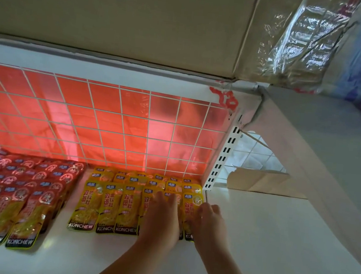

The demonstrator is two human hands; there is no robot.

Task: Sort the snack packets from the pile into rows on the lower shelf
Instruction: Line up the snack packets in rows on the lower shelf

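Observation:
Yellow snack packets (108, 205) lie in overlapping rows on the white lower shelf (263, 247), right of centre. Red snack packets (10, 196) fill rows on the left. My left hand (162, 219) lies flat, fingers straight, pressing on the yellow packets near the right end of the front row. My right hand (209, 224) rests beside it at the right edge of the last yellow packet (190, 210), fingers touching it. No loose pile of packets is in view.
A white wire grid (100, 123) with red sheeting behind it backs the shelf. A slotted white upright (223, 157) stands at the right end of the rows. Cardboard boxes (121, 13) sit on the shelf above. Torn cardboard (266, 180) lies behind the upright.

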